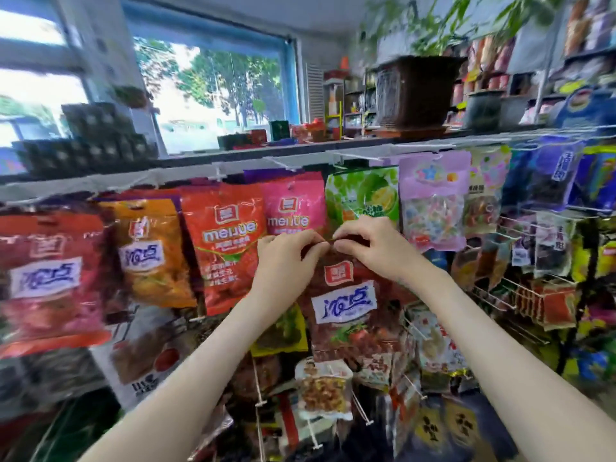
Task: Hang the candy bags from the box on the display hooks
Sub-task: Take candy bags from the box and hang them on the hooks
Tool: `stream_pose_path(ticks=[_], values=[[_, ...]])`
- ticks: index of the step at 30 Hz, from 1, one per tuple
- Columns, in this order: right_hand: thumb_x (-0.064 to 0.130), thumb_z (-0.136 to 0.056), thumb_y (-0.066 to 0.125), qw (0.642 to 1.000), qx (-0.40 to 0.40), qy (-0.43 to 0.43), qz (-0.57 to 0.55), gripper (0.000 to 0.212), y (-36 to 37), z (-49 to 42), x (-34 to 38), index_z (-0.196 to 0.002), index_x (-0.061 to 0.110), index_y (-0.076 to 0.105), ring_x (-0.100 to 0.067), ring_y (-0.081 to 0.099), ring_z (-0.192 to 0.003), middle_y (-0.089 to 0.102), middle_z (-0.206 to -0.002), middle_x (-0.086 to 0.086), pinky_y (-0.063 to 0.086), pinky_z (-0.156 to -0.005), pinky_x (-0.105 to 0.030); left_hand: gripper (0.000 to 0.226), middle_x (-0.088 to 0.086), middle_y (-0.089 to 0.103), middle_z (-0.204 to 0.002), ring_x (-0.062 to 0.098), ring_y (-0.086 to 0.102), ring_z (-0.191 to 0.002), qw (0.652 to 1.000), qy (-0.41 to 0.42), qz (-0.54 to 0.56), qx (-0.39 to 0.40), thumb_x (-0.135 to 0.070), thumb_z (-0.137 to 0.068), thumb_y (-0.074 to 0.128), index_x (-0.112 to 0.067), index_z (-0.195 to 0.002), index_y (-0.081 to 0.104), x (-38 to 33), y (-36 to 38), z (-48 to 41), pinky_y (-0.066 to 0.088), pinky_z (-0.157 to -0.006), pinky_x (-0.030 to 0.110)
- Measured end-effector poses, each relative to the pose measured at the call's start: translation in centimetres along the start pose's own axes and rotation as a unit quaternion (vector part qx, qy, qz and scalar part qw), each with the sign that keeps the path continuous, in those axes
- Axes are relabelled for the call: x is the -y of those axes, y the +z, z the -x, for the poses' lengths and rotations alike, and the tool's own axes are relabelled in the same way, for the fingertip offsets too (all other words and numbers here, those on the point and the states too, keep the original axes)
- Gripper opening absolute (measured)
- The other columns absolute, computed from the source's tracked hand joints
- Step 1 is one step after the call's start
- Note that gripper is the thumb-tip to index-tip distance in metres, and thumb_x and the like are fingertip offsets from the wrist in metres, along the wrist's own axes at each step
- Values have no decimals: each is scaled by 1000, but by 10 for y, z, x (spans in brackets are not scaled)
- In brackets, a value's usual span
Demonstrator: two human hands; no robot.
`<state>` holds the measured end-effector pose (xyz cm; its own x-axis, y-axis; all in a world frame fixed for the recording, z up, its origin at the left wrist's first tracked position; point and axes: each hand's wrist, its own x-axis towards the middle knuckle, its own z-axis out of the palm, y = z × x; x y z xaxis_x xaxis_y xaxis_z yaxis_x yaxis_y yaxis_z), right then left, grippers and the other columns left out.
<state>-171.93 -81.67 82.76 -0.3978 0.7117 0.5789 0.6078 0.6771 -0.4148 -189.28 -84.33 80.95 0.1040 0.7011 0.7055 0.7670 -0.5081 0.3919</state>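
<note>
The top edge of the dark red bag (343,301) was covered by the fingers of the left hand (286,258) and the right hand (370,248). Its hang hole and any hook behind it could not be seen. Both forearms (186,378) were cut off by the lower edge. The far-left bag (46,278) was blurred and cropped by the left edge. Small print on the bags was unreadable. The plant pot (413,91) was blurred, its foliage cropped at the top edge.

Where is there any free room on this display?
Only the top shelf looks bare, between the dark stacked boxes and the small boxes. Below, hanging bags overlap throughout, crowding the dark red bag that the left hand and right hand pinch.
</note>
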Motion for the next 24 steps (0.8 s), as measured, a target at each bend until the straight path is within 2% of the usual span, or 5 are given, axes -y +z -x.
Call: stream_pose_path(ticks=[6, 12, 16, 21, 24], values=[[26, -87, 65, 999, -32, 2, -44, 13, 45, -46, 60, -95, 19, 72, -3, 52, -87, 60, -85, 13, 36, -75, -14, 13, -6, 71, -85, 10, 63, -81, 998, -46, 14, -42, -25, -91, 61, -18, -90, 71, 41, -64, -2, 46, -73, 27], [27, -89, 63, 995, -50, -28, -77, 11, 90, -82, 109, -93, 20, 70, -7, 52, -90, 61, -85, 12, 37, -79, -24, 14, -15, 63, -78, 2, 55, -73, 993, -89, -23, -68, -29, -91, 61, -21, -91, 72, 85, -119, -3, 36, -63, 3], [25, -87, 65, 992, -52, -44, -104, 15, 117, -106, 135, -95, 16, 72, -9, 51, -92, 60, -87, 11, 37, -81, -21, 14, -12, 66, -78, 6, 58, -75, 987, -112, -52, -101, -27, -91, 61, -19, -86, 71, 109, -147, -1, 36, -64, 13], [24, -89, 63, 990, -26, -54, -128, 18, 155, -142, 164, -100, 12, 71, -10, 48, -95, 63, -96, 3, 31, -77, -18, 18, -2, 72, -86, 23, 63, -87, 962, -180, -141, -148, -33, -91, 60, -21, -89, 73, 152, -171, -2, 45, -79, 37], [24, -89, 62, 991, -27, -45, -124, 20, 179, -162, 174, -102, 11, 71, -16, 50, -103, 66, -103, -2, 33, -82, -21, 19, -1, 72, -90, 25, 59, -95, 943, -214, -194, -165, -35, -92, 58, -23, -91, 72, 173, -181, -7, 30, -81, 35]])
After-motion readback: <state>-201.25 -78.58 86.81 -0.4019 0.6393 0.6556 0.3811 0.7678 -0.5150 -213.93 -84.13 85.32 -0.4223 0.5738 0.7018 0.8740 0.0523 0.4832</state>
